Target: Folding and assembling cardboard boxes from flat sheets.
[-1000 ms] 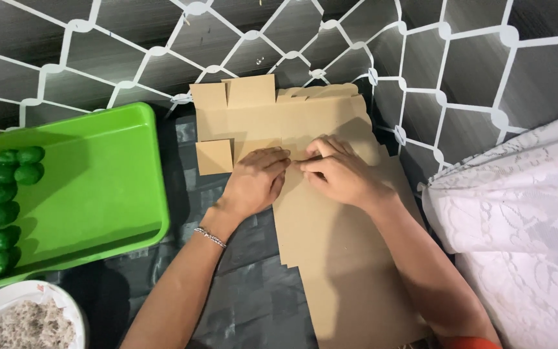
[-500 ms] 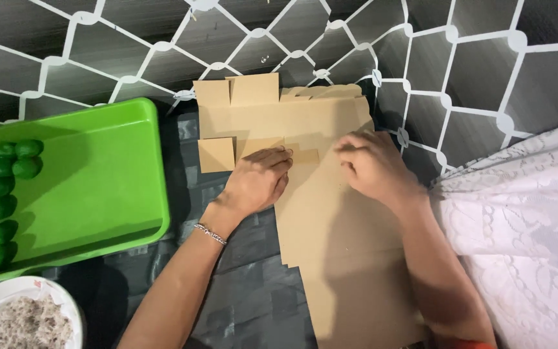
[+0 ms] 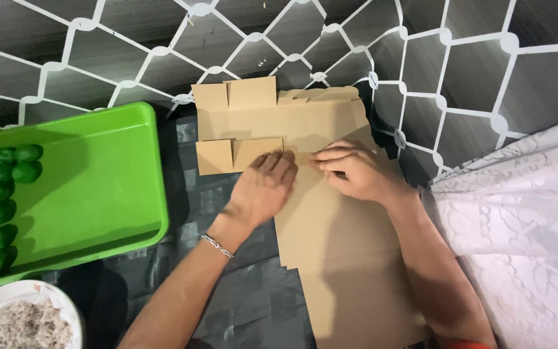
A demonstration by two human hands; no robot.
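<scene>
My left hand and right hand rest close together, pressed flat on the unfolded brown cardboard box, fingers meeting along a crease near its flaps. The step in hand appears to be creasing a fold; the next move likely calls for firm, even pressure. Left of the cardboard sit a green tray and a bowl
</scene>
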